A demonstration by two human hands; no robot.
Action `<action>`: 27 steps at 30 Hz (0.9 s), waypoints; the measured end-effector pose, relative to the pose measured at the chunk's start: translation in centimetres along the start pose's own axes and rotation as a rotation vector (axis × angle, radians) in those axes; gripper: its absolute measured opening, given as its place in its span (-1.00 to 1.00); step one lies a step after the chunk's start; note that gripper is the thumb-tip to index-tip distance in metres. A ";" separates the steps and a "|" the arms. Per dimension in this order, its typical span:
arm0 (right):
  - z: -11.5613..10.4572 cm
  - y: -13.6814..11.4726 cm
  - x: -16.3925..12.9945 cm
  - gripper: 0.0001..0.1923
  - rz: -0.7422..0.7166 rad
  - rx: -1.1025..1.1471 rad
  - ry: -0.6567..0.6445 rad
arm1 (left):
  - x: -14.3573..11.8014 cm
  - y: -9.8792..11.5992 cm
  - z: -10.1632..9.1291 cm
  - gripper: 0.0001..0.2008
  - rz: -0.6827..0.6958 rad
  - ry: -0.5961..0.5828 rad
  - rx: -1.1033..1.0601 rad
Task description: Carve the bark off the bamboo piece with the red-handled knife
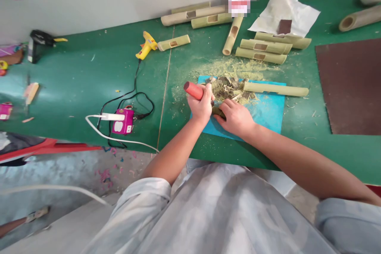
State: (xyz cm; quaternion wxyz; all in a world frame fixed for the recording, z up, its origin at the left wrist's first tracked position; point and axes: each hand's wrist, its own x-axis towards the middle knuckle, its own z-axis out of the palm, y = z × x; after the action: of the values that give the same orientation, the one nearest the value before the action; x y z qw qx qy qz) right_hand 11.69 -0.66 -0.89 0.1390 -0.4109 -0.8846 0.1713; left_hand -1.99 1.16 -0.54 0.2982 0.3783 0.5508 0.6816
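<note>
— What's in the left hand (201, 107)?

— A tool with a red handle (193, 90). The fingers are wrapped tight round it, fist closed, and the handle's butt sticks out up and away from the blue mat (269, 113). The working end is hidden behind the fist.

— And the right hand (235, 117)?

— Flat and curled over a small dark-green bamboo piece (218, 112), pressing it onto the mat's near-left part. The piece pokes out just between the two hands, under the right fingertips and touching the left fist. Those fingers are bent over it, closed down on it rather than spread.

— What else lies on the mat?

— A heap of shavings and chips (229, 88) just beyond the hands, and a long bamboo tube (275, 89) lying across the mat's far edge.

— Around the mat?

— Green dust on the bench (74, 83) beyond it, then more notched bamboo tubes (262, 47) further back. Left of the mat, well apart, a yellow glue gun (145, 45) and a pink power socket (122, 122) with cords. Right of it, a brown board (351, 85).
</note>
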 end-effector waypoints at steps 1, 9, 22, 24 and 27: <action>0.0 0.0 0.0 -0.77 0.000 -0.001 0.000 | 0.0 0.0 0.0 -0.46 0.002 0.008 0.002; 0.0 0.0 0.0 -0.77 -0.002 -0.008 -0.006 | 0.1 0.5 0.1 -0.52 -0.030 -0.010 0.022; -0.2 -0.2 0.0 -0.78 0.002 -0.012 -0.019 | 0.8 0.4 -0.7 -0.46 0.075 -0.143 0.045; -0.1 -0.2 0.0 -0.78 0.007 -0.013 -0.022 | 0.8 0.3 -0.8 -0.48 0.109 -0.146 0.078; -0.1 -0.2 0.0 -0.77 0.009 -0.015 -0.025 | 0.9 0.3 -0.7 -0.53 0.144 -0.150 0.047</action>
State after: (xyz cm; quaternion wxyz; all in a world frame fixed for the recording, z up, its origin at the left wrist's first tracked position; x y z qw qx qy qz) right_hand 11.59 -0.71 -0.72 0.1242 -0.4137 -0.8856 0.1707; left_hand -3.08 1.51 -0.18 0.2799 0.4737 0.5141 0.6580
